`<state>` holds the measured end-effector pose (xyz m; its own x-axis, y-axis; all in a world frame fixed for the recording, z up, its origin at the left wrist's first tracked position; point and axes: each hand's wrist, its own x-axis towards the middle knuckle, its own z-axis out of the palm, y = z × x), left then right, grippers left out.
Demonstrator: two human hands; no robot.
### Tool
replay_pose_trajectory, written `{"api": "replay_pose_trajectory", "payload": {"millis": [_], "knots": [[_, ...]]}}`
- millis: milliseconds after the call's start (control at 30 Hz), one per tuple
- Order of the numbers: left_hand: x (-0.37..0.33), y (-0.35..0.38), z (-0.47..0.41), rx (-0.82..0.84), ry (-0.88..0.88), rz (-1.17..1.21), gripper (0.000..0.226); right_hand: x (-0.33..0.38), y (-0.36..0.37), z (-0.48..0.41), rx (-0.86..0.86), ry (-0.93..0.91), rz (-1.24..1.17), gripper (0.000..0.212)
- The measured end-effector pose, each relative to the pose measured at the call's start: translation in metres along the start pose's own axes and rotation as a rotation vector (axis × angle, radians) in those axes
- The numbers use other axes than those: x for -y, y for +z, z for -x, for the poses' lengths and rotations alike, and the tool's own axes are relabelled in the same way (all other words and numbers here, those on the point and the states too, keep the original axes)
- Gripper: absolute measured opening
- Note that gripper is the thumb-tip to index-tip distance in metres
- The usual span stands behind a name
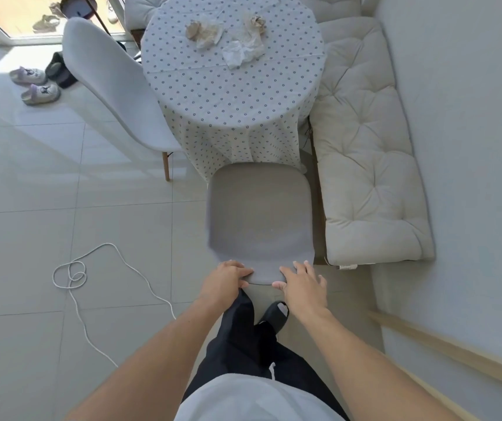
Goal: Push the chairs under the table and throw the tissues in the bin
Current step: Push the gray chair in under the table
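Observation:
A grey chair (pixel 259 214) stands right in front of me, its seat touching the hanging cloth of the round table (pixel 231 92). My left hand (pixel 225 279) grips the top edge of its backrest. My right hand (pixel 301 284) lies flat on the same edge with fingers spread. A second white chair (pixel 113 89) stands at the table's left side, angled, its seat partly under the cloth. Several crumpled tissues (pixel 228 34) lie on the dotted tablecloth at the far half of the table.
A cushioned bench (pixel 368 159) runs along the wall to the right of the table. A white cable (pixel 92 278) loops across the tiled floor at left. Slippers (pixel 34 86) and shoes lie near the glass door at far left. No bin is in view.

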<state>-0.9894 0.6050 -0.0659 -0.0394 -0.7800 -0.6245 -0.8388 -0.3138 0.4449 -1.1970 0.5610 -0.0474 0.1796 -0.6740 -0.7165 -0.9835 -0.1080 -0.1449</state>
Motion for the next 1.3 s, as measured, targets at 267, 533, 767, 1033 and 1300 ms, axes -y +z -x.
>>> {"api": "replay_pose_trajectory", "payload": {"millis": [267,533,767,1033,1300], "knots": [[0.01,-0.035,-0.046,-0.039,-0.018,0.082,0.044,0.024,-0.031,-0.035,-0.044,0.036,-0.06,0.046],[0.015,-0.076,-0.1,-0.077,0.031,0.126,0.042,0.045,-0.071,-0.074,-0.091,0.069,-0.121,0.042],[0.011,-0.098,-0.131,-0.07,0.062,0.156,0.041,0.045,-0.095,-0.099,-0.101,0.087,-0.121,0.04],[0.004,-0.112,-0.151,-0.076,0.087,0.162,0.038,0.042,-0.112,-0.119,-0.105,0.115,-0.137,0.041],[-0.005,-0.121,-0.174,-0.106,0.131,0.121,0.036,0.035,-0.128,-0.14,-0.132,0.125,-0.115,0.043]]}}
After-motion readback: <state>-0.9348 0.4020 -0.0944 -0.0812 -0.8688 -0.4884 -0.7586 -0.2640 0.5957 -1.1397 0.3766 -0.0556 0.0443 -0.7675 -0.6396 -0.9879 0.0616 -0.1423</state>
